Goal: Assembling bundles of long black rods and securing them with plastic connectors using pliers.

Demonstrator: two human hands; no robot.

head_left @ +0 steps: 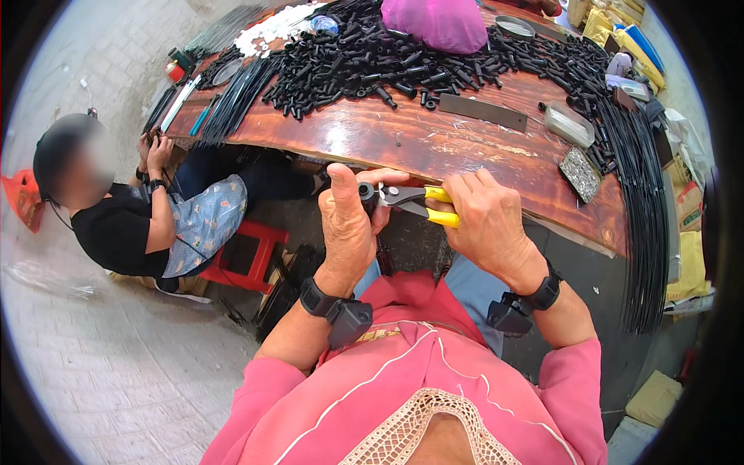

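Observation:
Pliers with yellow handles (442, 218) are in my right hand (492, 225), whose fingers wrap round the grips. Their metal jaws point left, toward my left hand (344, 232). A short black tubular piece (366, 191) sits at the jaws, held between the palm and the curled fingers of my left hand, with the thumb standing up apart from it. My left fingers partly hide the piece and the jaw tips. Both hands are over my lap, just in front of the near edge of the wooden table (465, 159).
A large heap of black tubular parts (341, 74) covers the table's far side, beside a purple bag (438, 23). A flat metal strip (482, 112) and a clear plastic box (570, 124) lie nearer. Long black rods (642, 232) hang at right. A co-worker (116, 209) sits left by a red stool (252, 260).

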